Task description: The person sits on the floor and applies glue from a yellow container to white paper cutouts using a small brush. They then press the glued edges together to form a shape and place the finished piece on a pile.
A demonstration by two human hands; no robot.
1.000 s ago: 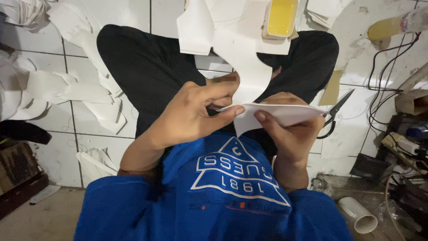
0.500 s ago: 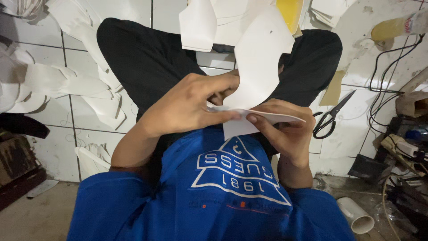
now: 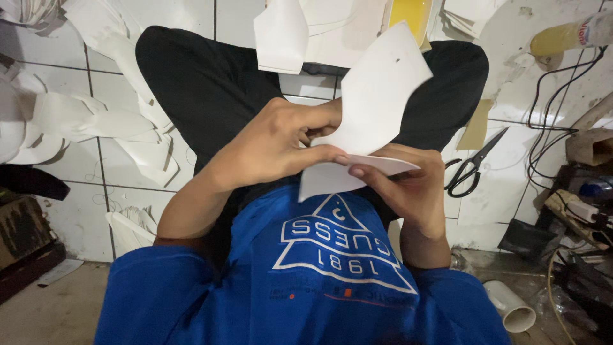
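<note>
Both hands had a grip on one white sheet, held over the lap near the chest. Left hand pinched it from the left, thumb and fingers closed on the edge, while the right hand clamped the lower folded flap between thumb and fingertips. Sheet was bent, upper part standing up and tilting far-right, lower flap lying flatter toward the shirt.

Scissors lay on the tiled floor just right of the right knee, untouched. White offcuts were scattered over the floor on the left, more sheets at the far side.

Risk as I saw it: the bend looked freehand, so if either pinch slid, the crease could've wandered off line. Sheet seemed stiff too, so it might've sprung back open or cracked if pressed too hard.
</note>
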